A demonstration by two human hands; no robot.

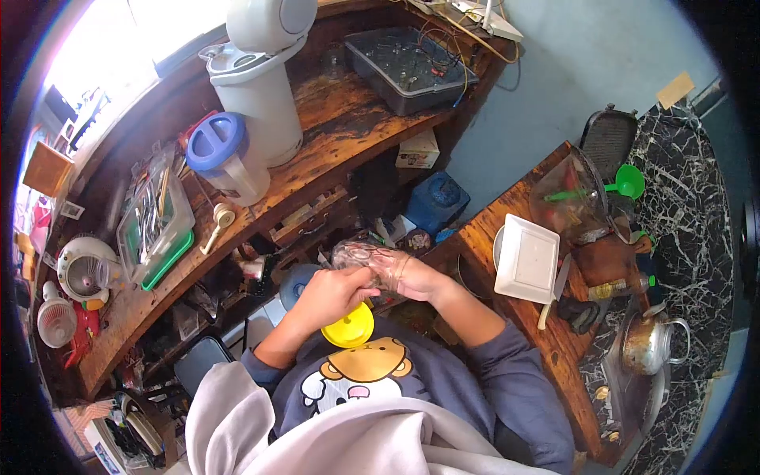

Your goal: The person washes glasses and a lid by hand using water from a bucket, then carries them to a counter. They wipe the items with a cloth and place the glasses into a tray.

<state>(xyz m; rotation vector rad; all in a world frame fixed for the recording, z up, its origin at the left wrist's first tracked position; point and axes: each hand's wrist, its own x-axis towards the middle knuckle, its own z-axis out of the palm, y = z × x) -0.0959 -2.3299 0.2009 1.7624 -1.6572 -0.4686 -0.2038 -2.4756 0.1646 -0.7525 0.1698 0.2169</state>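
A clear container [364, 257] with dark, reddish contents is held in front of my body, tilted sideways. My left hand [342, 297] is closed at its near side, and a yellow lid or dish [348, 326] hangs just below that hand. On the other side, my right hand [416, 279] is partly inside or behind the see-through plastic, which reaches its wrist; its fingers are hidden. What exactly my left fingers pinch is too small to tell.
On the right wooden table [483, 229] lie a white square dish [527, 260], a knife [556, 289] and a glass pot [645, 344]. A long wooden counter [332, 127] holds a blue-lidded pitcher [229, 162], a white bin [261, 103] and a cutlery tray [158, 214].
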